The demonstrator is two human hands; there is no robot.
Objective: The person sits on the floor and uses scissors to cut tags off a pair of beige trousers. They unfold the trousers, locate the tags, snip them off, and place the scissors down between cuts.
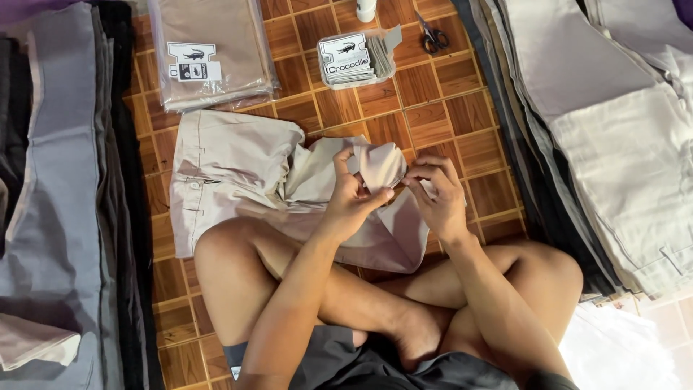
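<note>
A beige pair of trousers [224,170] lies crumpled on the tiled floor in front of my crossed legs, waistband to the left. My left hand [351,198] pinches a raised fold of its fabric [382,162]. My right hand [437,195] grips the same fold's hem from the right, fingers curled. Both hands sit close together above the garment, just beyond my knees.
A clear bag of folded beige garments with a card label [209,50] lies at the back left. A stack of printed tags [354,59] and scissors [433,36] lie behind the trousers. Piles of grey trousers [58,180] flank the left, pale ones [613,123] the right.
</note>
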